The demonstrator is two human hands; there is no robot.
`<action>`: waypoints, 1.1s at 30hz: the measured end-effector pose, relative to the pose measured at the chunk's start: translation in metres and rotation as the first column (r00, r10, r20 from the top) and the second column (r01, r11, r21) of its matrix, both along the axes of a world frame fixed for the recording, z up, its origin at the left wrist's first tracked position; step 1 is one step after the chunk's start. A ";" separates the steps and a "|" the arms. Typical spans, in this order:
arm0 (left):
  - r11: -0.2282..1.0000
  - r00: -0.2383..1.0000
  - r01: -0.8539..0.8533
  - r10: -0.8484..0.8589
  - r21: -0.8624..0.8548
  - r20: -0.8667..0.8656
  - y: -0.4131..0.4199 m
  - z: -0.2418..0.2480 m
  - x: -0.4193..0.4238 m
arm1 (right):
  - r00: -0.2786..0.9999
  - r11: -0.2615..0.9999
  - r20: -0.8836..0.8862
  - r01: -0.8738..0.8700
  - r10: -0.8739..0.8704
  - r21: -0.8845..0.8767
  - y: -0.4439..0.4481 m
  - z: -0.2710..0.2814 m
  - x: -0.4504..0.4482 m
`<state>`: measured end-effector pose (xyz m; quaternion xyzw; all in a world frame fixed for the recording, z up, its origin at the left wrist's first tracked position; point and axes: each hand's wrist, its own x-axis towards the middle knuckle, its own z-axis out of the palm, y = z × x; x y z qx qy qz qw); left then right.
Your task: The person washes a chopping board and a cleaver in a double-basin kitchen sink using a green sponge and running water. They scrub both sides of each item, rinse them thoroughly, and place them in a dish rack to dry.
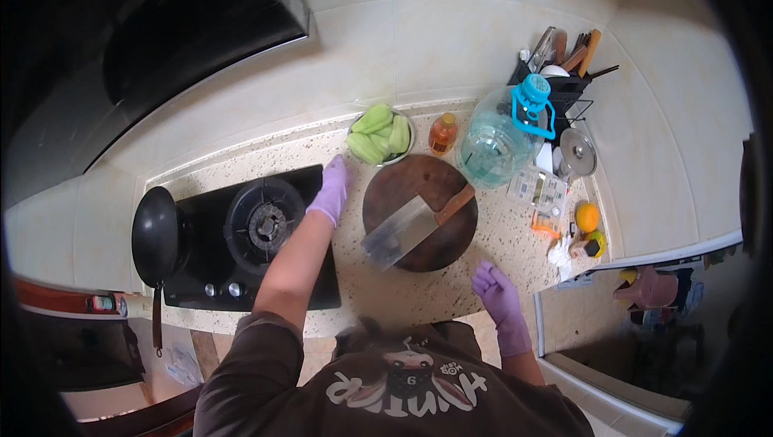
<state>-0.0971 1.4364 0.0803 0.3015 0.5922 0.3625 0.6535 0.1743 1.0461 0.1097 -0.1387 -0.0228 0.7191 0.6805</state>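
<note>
My left hand (334, 186), in a purple glove, reaches over the counter between the gas stove and the round cutting board, just short of a bowl. Pale green peeled gourds (379, 133) fill that bowl (413, 135); no contact with them shows. A cleaver (406, 229) with a wooden handle lies on the dark wooden board (450, 250), its blade tip past the board's left edge. My right hand (494, 289), also gloved, hangs at the counter's front edge, right of the board, fingers curled, with nothing visible in it.
A gas stove (205, 256) carries a black wok (154, 238) on its left. Behind the board stand a bottle of reddish liquid (442, 134) and a large water jug (498, 144). To the right are a utensil rack (558, 90), pot lid (578, 153), plastic case (537, 191) and orange (586, 217).
</note>
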 end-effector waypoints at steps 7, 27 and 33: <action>0.916 0.952 0.275 -0.217 -0.292 0.217 0.102 -0.007 -0.001 | 0.934 0.834 0.352 0.148 0.058 -0.531 -0.022 -0.010 0.040; 0.971 0.964 0.237 -0.230 -0.039 0.132 0.034 0.024 -0.044 | 0.936 0.822 0.288 -0.001 0.200 -0.569 0.010 -0.021 0.047; 0.991 0.958 -0.133 0.123 0.024 0.260 -0.092 0.106 -0.076 | 0.870 0.826 0.331 -0.140 0.366 -0.546 0.031 -0.020 0.039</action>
